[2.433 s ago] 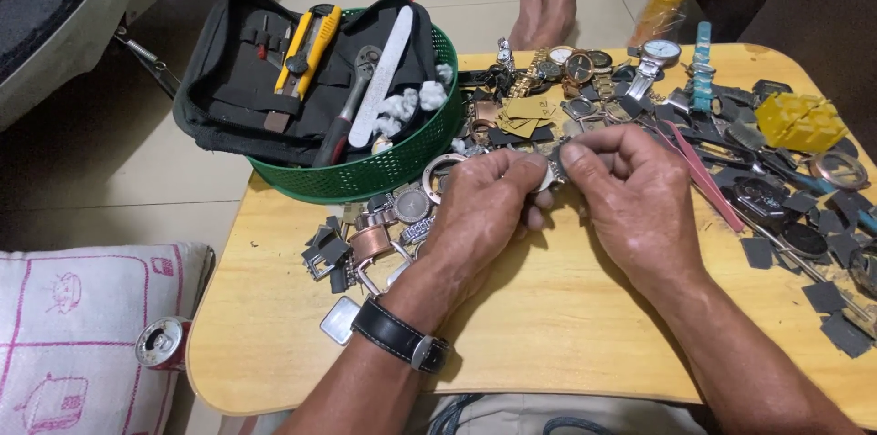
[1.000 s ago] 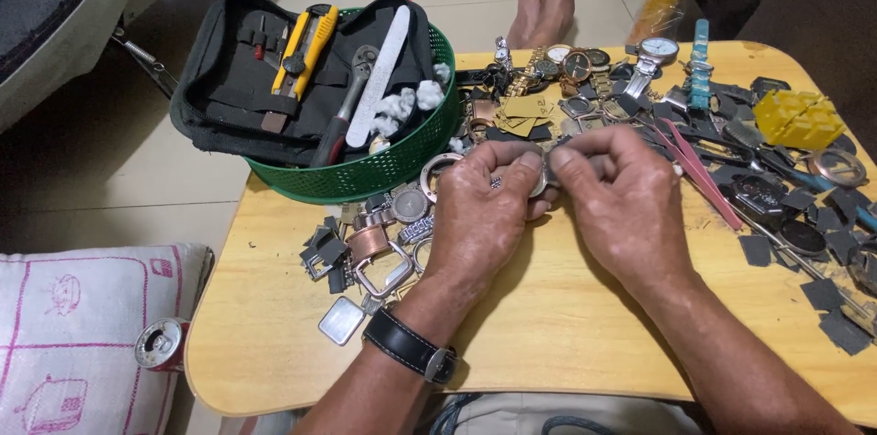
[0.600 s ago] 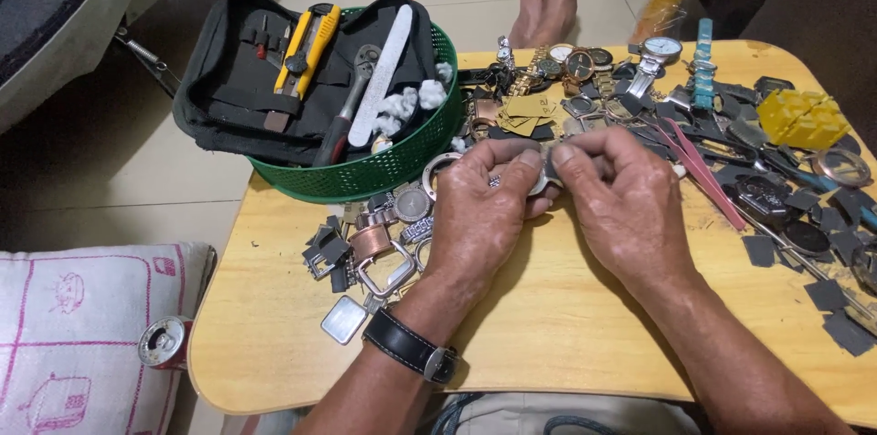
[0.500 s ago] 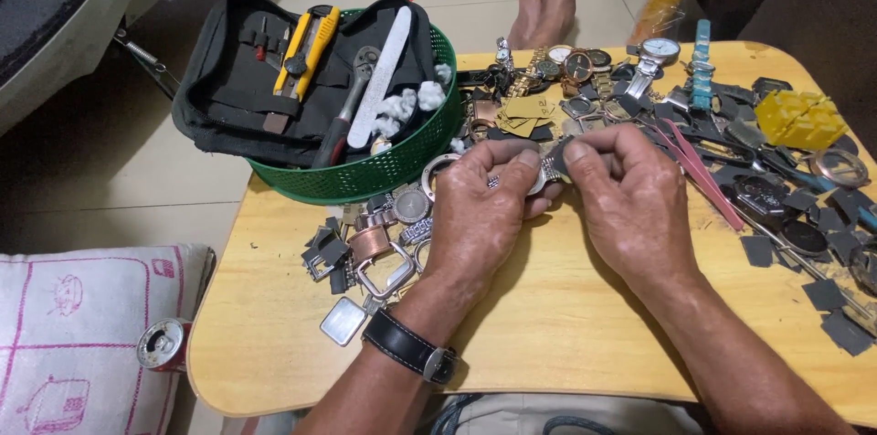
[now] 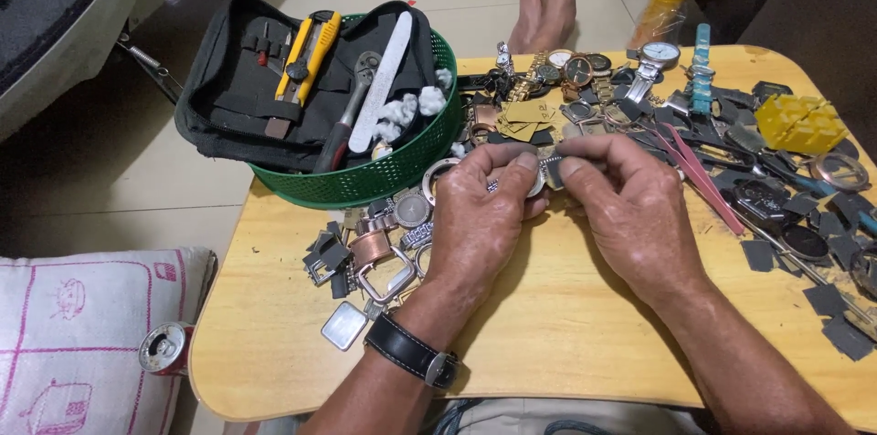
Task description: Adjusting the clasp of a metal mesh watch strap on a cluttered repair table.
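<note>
Metal watch part, small and silvery, sits pinched between both hands over the table's middle: left hand and right hand both curl closed on it with fingertips, work looks mid-way, nothing set aside as finished that I can tell. Wooden table is littered with watch cases and straps; green basket with black tool pouch far left, tiled floor beyond.

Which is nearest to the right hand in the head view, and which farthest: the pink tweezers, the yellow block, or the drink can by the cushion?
From the right hand:
1. Pink tweezers, just to its right on the table.
2. Yellow block, further right near the far edge.
3. Drink can, far left, off the table beside the cushion.
</note>
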